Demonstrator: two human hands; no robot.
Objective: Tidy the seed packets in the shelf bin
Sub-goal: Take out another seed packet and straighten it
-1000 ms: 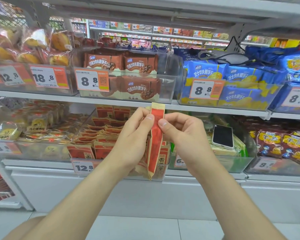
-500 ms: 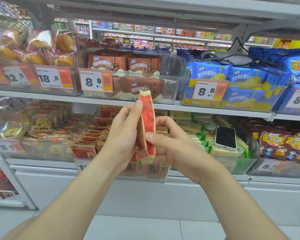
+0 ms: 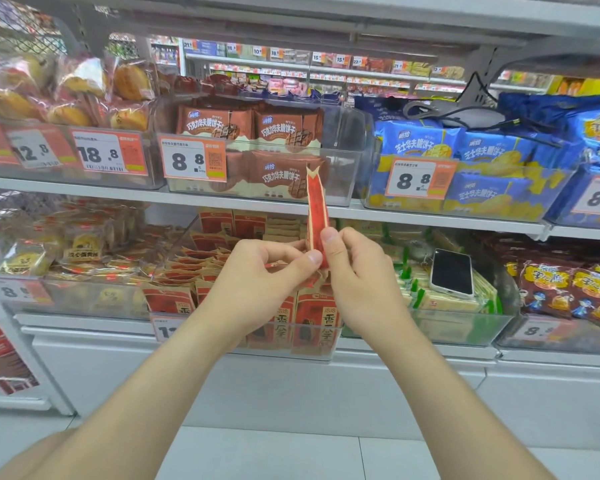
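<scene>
Both hands up at the lower shelf. Left hand and right hand each pinch the lower end of one red packet, thumb against fingertips. The packet stands upright, edge-on to me, above the clear bin. The front packs in the bin read 香瓜子. The bin's price tag starts "1"; my left arm hides the rest. Upper shelf: brown wafer packs, tag reads 8.8. A phone lies face up in the bin to the right.
</scene>
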